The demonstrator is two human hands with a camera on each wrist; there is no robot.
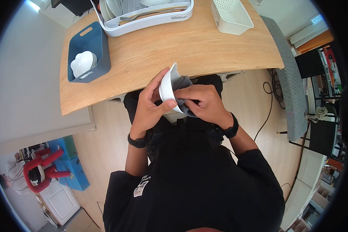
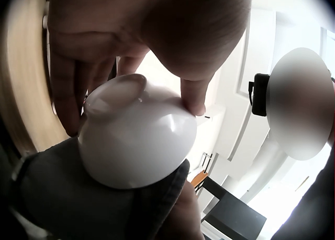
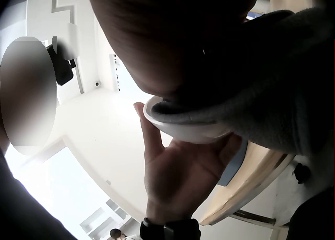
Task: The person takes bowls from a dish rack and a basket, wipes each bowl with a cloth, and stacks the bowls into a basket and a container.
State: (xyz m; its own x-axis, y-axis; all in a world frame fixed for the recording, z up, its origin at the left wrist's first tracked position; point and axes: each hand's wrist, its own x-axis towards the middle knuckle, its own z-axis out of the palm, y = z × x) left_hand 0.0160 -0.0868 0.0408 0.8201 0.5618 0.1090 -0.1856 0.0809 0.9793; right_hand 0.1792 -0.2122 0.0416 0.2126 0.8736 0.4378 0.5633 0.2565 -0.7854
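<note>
A white bowl (image 1: 167,88) is tilted on its side just off the table's front edge, its outer side toward my left hand (image 1: 147,106). That hand grips it with the thumb near the lower rim and the fingers around the far side. My right hand (image 1: 207,103) pinches a dark grey cloth (image 1: 183,82) and presses it into the bowl. The left wrist view shows the bowl's glossy underside (image 2: 138,140) with the cloth (image 2: 78,198) behind it. In the right wrist view the cloth (image 3: 272,83) covers part of the bowl (image 3: 193,132).
On the wooden table (image 1: 154,50) stand a blue bin (image 1: 104,58) holding stacked white bowls (image 1: 83,63), a white dish rack (image 1: 150,24) with plates and chopsticks, and a white perforated basket (image 1: 234,19). A cable (image 1: 272,104) lies on the floor at the right.
</note>
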